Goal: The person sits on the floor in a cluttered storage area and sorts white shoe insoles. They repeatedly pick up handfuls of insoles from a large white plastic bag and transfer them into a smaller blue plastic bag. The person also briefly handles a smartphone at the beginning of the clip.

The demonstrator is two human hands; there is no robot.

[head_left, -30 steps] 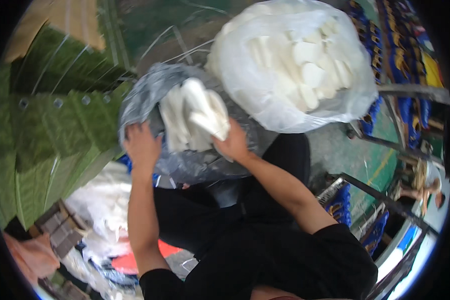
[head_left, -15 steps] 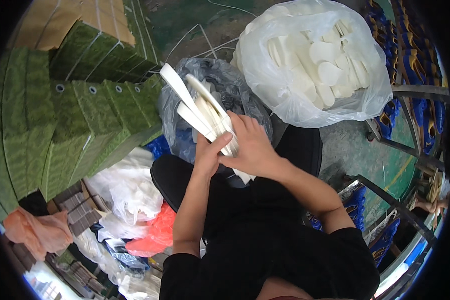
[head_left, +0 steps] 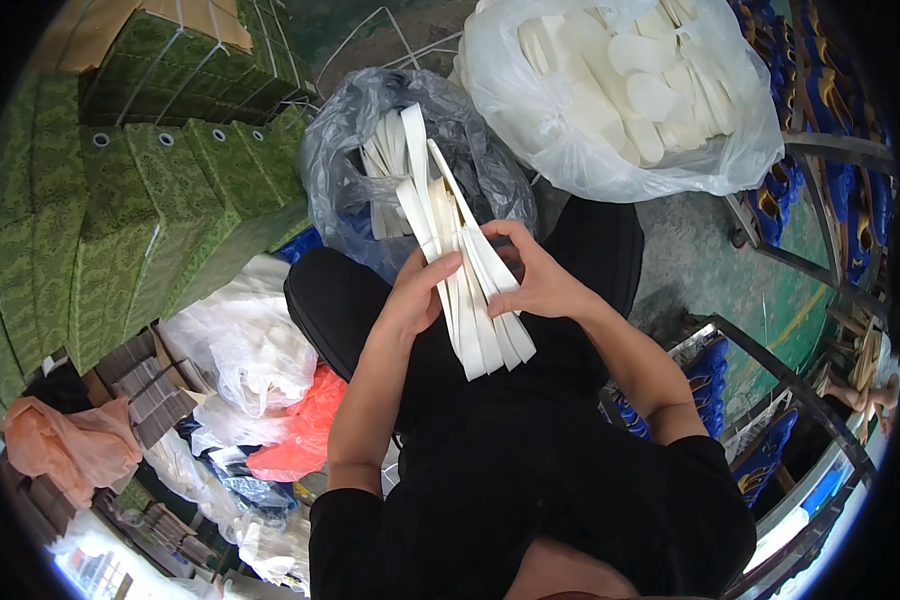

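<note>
Over my lap I hold a bundle of long, flat white strips (head_left: 467, 310), bound by a thin band near its middle and fanned out at both ends. My left hand (head_left: 417, 292) is closed round its left side, thumb across the front. On the other side, my right hand (head_left: 548, 275) grips the bundle's right edge between thumb and fingers. Just beyond, a grey plastic bag (head_left: 325, 165) stands open with similar white strips (head_left: 385, 150) inside. Right of it, a large translucent bag (head_left: 670, 178) is full of white rounded flat pieces (head_left: 650, 75).
Green patterned boxes (head_left: 120, 220) are stacked at left. Below them lie white plastic bags (head_left: 250, 340), a red bag (head_left: 305, 425) and an orange bag (head_left: 70, 445). Metal racks (head_left: 790, 375) with blue shoe-like items (head_left: 708, 390) stand at right. Another person's hand (head_left: 848, 390) shows at the right edge.
The bundle has turned more upright and its lower ends have spread apart. My right hand has shifted from across the bundle to its right edge. The view has shifted slightly.
</note>
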